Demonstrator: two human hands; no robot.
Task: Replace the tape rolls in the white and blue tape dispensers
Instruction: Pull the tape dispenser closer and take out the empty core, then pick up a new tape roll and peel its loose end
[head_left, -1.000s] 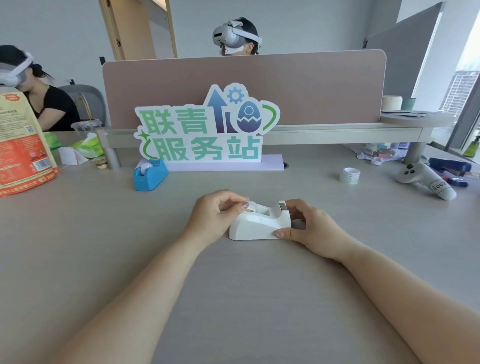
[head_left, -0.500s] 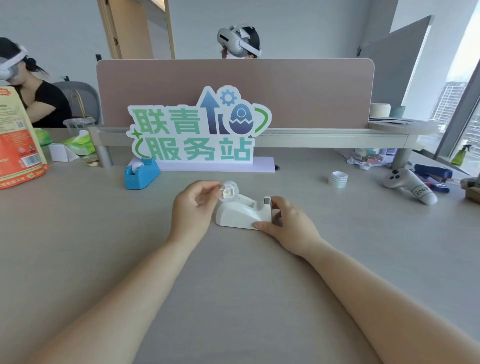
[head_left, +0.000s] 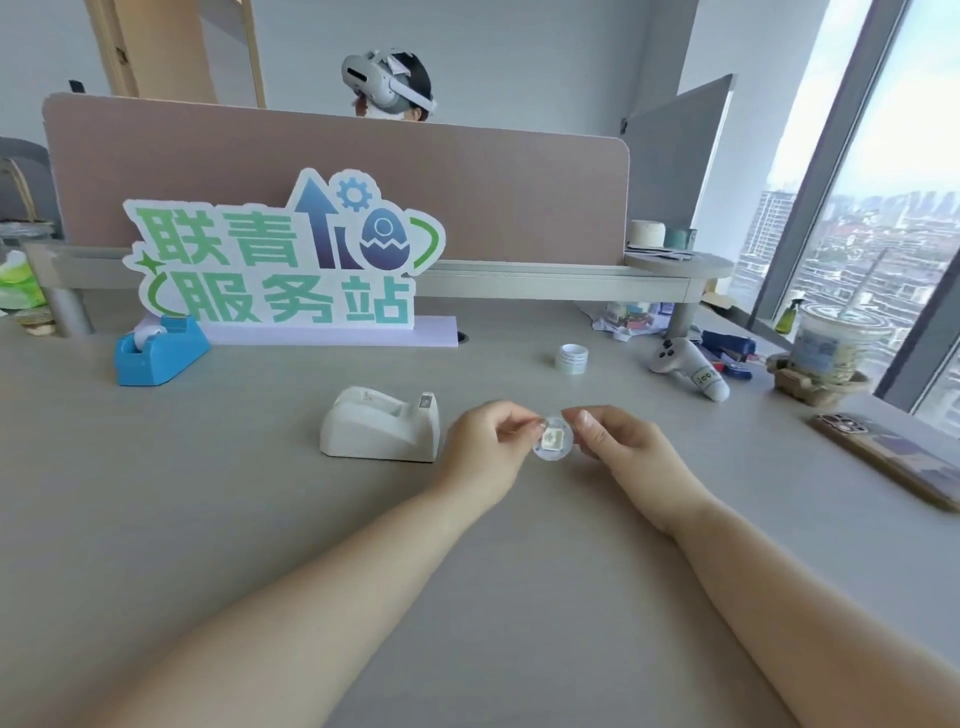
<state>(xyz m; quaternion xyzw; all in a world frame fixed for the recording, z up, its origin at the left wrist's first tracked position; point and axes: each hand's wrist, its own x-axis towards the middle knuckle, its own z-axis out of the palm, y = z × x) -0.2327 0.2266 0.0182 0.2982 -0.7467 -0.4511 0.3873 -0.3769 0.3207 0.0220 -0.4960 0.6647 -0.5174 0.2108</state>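
Observation:
The white tape dispenser (head_left: 382, 431) stands on the desk left of my hands, its roll slot bare. My left hand (head_left: 483, 449) and my right hand (head_left: 618, 447) pinch a small clear round spool (head_left: 552, 441) between their fingertips, just above the desk, to the right of the dispenser. The blue tape dispenser (head_left: 158, 353) sits at the far left by the sign, with a roll in it. A fresh roll of tape (head_left: 572, 357) stands farther back on the right.
A green and white standing sign (head_left: 280, 265) and a pink divider (head_left: 493, 197) close off the back. A white controller (head_left: 691, 366), a lidded cup (head_left: 826, 348) and a phone (head_left: 893, 457) lie on the right. A person in a headset sits behind the divider.
My left hand lifted the spool out of the white dispenser and carried it right. My right hand let go of the dispenser and took hold of the spool too. The view swung right.

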